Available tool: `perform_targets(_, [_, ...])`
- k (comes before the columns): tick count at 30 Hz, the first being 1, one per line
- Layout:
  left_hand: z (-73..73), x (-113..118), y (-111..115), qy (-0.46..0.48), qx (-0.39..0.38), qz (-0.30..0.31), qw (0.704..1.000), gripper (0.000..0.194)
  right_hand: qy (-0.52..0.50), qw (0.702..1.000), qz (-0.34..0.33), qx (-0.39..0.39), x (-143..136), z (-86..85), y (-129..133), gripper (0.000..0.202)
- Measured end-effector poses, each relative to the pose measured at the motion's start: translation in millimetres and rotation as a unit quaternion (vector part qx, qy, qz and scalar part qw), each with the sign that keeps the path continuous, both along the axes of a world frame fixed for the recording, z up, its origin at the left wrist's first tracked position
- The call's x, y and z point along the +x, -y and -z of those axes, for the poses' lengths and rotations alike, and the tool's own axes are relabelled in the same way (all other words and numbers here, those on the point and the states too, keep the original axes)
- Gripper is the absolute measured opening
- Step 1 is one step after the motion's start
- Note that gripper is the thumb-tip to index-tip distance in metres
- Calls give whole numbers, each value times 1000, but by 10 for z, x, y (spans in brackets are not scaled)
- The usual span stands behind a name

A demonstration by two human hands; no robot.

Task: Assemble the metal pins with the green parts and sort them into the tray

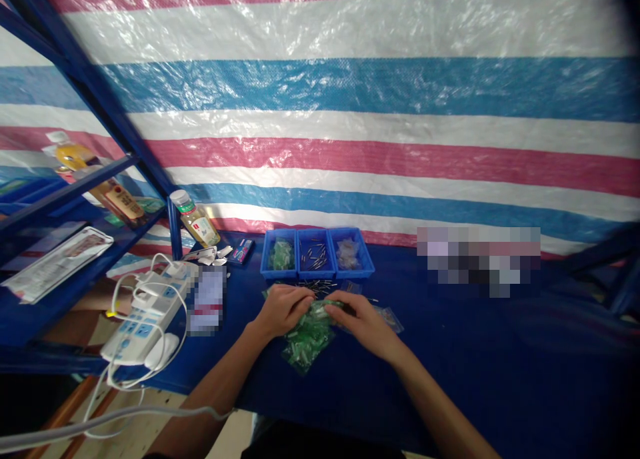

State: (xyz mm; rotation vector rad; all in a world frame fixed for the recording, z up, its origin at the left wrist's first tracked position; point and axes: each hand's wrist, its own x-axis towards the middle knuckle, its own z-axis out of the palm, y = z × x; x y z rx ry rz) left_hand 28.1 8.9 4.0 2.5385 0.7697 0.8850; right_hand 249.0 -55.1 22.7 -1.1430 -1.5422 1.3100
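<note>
Small green see-through plastic bags lie in a heap on the blue table, pale bits showing inside. Over the heap's upper left, my left hand is closed, its fingers curled on a green bag. From the right, my right hand pinches the same green plastic between thumb and fingers. Just beyond the hands is a loose pile of thin dark metal pins. Clear little bags lie beside and partly under my right hand. The fingertips hide what exactly is between them.
Three joined blue bins hold green bags, thin metal pins and clear bags. To the left are a power strip with tangled white cables, a bottle and a small blue box. A blue metal frame stands at left.
</note>
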Motion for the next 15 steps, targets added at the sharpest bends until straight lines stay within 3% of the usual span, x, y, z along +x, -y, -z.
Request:
perform_targets(4, [-16,-1,15,-4,-1,12,1000,29,-14,998,55,13,-16,110,-125,36])
perform_targets(9, [30,47,24,0,14,-2,1000,24,-12,994,104,15,-102,329,-56,37])
perform_targets(15, [52,69,14,-3,-2,-21,1000,21,-115,982,147,-16,-170,360,9,36])
